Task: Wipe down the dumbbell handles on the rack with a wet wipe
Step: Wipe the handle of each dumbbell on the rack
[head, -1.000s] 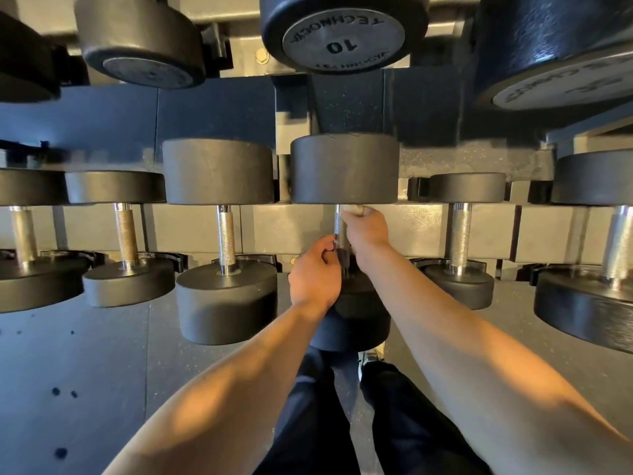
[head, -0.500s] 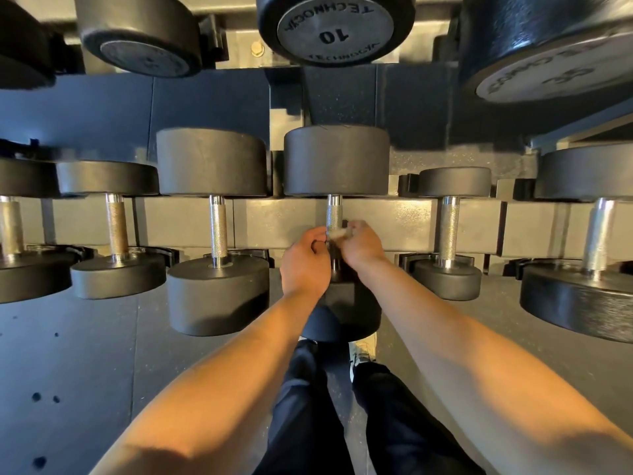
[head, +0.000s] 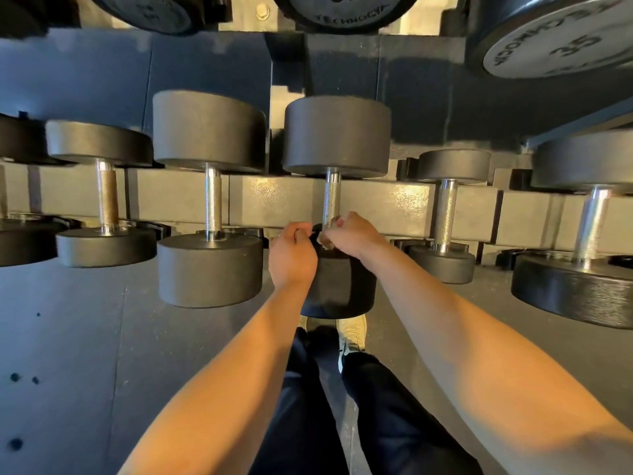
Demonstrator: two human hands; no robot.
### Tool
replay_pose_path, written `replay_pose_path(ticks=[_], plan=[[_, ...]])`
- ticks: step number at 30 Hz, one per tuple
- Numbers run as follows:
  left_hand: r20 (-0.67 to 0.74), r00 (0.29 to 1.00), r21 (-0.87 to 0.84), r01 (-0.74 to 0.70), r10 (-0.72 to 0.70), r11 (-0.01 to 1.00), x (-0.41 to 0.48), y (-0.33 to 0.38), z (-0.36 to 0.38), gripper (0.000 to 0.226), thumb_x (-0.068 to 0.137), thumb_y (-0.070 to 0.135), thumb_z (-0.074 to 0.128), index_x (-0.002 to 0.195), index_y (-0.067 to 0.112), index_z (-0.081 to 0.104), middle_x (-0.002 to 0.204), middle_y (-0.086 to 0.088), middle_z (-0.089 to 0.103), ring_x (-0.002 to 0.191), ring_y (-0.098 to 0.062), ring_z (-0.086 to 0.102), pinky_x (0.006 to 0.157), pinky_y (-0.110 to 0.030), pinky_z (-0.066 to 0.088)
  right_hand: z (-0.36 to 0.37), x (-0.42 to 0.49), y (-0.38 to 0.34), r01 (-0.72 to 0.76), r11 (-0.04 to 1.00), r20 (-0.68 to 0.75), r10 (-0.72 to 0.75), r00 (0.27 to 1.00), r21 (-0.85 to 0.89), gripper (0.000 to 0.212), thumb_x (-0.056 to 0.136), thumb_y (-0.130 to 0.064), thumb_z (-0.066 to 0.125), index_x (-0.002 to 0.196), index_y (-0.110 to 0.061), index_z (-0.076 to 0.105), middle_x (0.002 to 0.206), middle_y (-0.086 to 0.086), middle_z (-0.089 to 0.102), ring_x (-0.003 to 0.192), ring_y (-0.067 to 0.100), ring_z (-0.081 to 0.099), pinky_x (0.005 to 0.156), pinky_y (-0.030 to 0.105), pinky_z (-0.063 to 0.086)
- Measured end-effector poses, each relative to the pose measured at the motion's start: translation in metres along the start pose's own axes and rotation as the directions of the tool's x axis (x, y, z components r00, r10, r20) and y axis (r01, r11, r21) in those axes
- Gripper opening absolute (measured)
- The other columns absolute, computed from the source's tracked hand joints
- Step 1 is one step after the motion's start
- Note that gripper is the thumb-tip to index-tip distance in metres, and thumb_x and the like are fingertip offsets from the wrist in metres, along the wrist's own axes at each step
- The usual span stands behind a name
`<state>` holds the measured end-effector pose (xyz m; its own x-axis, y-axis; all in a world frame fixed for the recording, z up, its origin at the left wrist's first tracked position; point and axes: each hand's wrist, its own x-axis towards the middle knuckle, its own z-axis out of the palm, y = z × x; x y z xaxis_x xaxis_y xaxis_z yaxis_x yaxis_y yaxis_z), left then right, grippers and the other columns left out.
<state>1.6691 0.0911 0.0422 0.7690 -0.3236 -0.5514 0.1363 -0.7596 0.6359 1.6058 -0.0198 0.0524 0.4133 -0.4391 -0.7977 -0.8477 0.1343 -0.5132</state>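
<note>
1. Ahead, we face the dumbbell rack [head: 281,200], its grey beam running across the view above the dark floor [head: 85,337].
2. Black dumbbells lie in a row on it, handles pointing towards us; an upper-tier dumbbell [head: 548,46] reads 35.
3. We are working at the centre dumbbell [head: 337,135], between a like-sized left neighbour [head: 209,132] and a smaller right neighbour [head: 452,166].
4. Its knurled steel handle [head: 331,200] shows uncovered along most of its length.
5. Our right grip [head: 354,234] is curled round the handle's near end, close against the near head.
6. Our left grip [head: 293,258] is clenched just beside it; we cannot tell whether it holds anything.
7. We see the wet wipe [head: 322,240] only as a pale scrap pinched under the right fingers, against the handle.
</note>
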Motion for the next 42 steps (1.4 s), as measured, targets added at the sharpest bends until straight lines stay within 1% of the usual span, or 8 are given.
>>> replay_pose_path(ticks=[4, 9, 13, 21, 24, 30, 36, 42], plan=[[0.007, 0.999, -0.037, -0.038, 0.038, 0.999, -0.005, -0.01, -0.004, 0.035, 0.099, 0.019, 0.036, 0.108, 0.027, 0.069, 0.118, -0.001, 0.068, 0.116, -0.02, 0.057, 0.099, -0.039, 0.046, -0.007, -0.001, 0.003, -0.07, 0.996, 0.036, 0.068, 0.997, 0.059, 0.029, 0.089, -0.023, 0.057, 0.111, -0.006, 0.066, 0.117, 0.007, 0.063, 0.093, 0.018, 0.057, 0.067, 0.028, 0.041], [0.005, 0.999, -0.085, -0.041, 0.041, 0.996, -0.004, -0.007, -0.004, 0.035, 0.101, 0.013, 0.037, 0.106, 0.022, 0.071, 0.111, 0.004, 0.068, 0.111, -0.016, 0.059, 0.09, -0.027, 0.042, 0.01, 0.001, 0.012, -0.019, 0.993, -0.071, 0.01, 0.997, -0.12, 0.025, 0.096, -0.028, 0.063, 0.111, -0.01, 0.071, 0.107, 0.007, 0.07, 0.098, 0.024, 0.064, 0.089, 0.038, 0.053], [-0.01, 0.999, -0.105, -0.047, 0.046, 0.993, -0.004, -0.006, -0.004, 0.036, 0.102, 0.012, 0.037, 0.108, 0.016, 0.072, 0.108, 0.004, 0.068, 0.104, -0.011, 0.058, 0.077, -0.011, 0.037, 0.012, 0.011, 0.007, -0.069, 0.988, -0.101, 0.055, 0.993, -0.141, 0.029, 0.089, -0.027, 0.073, 0.11, -0.008, 0.069, 0.104, 0.008, 0.069, 0.094, 0.023, 0.065, 0.081, 0.033, 0.054], [-0.043, 0.998, -0.115, -0.057, 0.052, 0.992, -0.005, -0.007, -0.002, 0.036, 0.102, 0.012, 0.037, 0.107, 0.014, 0.073, 0.108, 0.002, 0.071, 0.103, -0.011, 0.059, 0.086, -0.02, 0.042, 0.007, 0.011, 0.015, -0.022, 0.99, -0.242, -0.013, 0.97, -0.14, 0.013, 0.091, -0.015, 0.069, 0.101, -0.015, 0.06, 0.092, 0.001, 0.061, 0.093, 0.021, 0.063, 0.075, 0.03, 0.051], [-0.044, 0.998, -0.109, -0.056, 0.052, 0.992, -0.004, -0.009, -0.002, 0.036, 0.102, 0.012, 0.037, 0.107, 0.015, 0.073, 0.107, 0.001, 0.072, 0.103, -0.013, 0.061, 0.082, -0.017, 0.041, 0.004, 0.01, 0.025, -0.027, 1.0, -0.259, 0.03, 0.965, 0.014, 0.009, 0.092, -0.012, 0.067, 0.089, -0.02, 0.064, 0.086, -0.006, 0.059, 0.091, 0.014, 0.062, 0.066, 0.021, 0.046], [-0.039, 0.998, -0.099, -0.049, 0.045, 0.994, -0.005, -0.007, -0.003, 0.036, 0.1, 0.015, 0.037, 0.1, 0.02, 0.072, 0.102, 0.005, 0.072, 0.103, -0.014, 0.061, 0.092, -0.03, 0.045, 0.006, 0.016, 0.016, 0.089, 0.924, -0.403, 0.074, 0.912, 0.371, 0.024, 0.09, -0.029, 0.074, 0.106, -0.015, 0.064, 0.084, -0.015, 0.052, 0.072, -0.001, 0.049, 0.059, 0.014, 0.037], [-0.037, 0.997, -0.114, -0.075, 0.071, 0.991, -0.005, -0.007, -0.004, 0.036, 0.096, 0.018, 0.037, 0.099, 0.02, 0.073, 0.102, 0.004, 0.073, 0.103, -0.014, 0.062, 0.093, -0.032, 0.047, 0.013, 0.02, 0.016, -0.045, 0.999, -0.142, 0.04, 0.989, -0.028, 0.027, 0.083, -0.031, 0.081, 0.093, -0.018, 0.06, 0.085, -0.004, 0.059, 0.077, 0.01, 0.058, 0.066, 0.024, 0.044], [-0.027, 0.995, -0.079, -0.099, 0.097, 0.992, -0.003, -0.009, -0.003, 0.035, 0.101, 0.013, 0.039, 0.108, 0.018, 0.073, 0.107, 0.003, 0.072, 0.102, -0.01, 0.06, 0.077, -0.009, 0.038, 0.014, 0.014, 0.019, -0.037, 0.995, -0.306, 0.008, 0.952, -0.089, 0.007, 0.093, -0.013, 0.067, 0.098, -0.015, 0.071, 0.09, -0.003, 0.065, 0.082, 0.012, 0.059, 0.062, 0.02, 0.041]])
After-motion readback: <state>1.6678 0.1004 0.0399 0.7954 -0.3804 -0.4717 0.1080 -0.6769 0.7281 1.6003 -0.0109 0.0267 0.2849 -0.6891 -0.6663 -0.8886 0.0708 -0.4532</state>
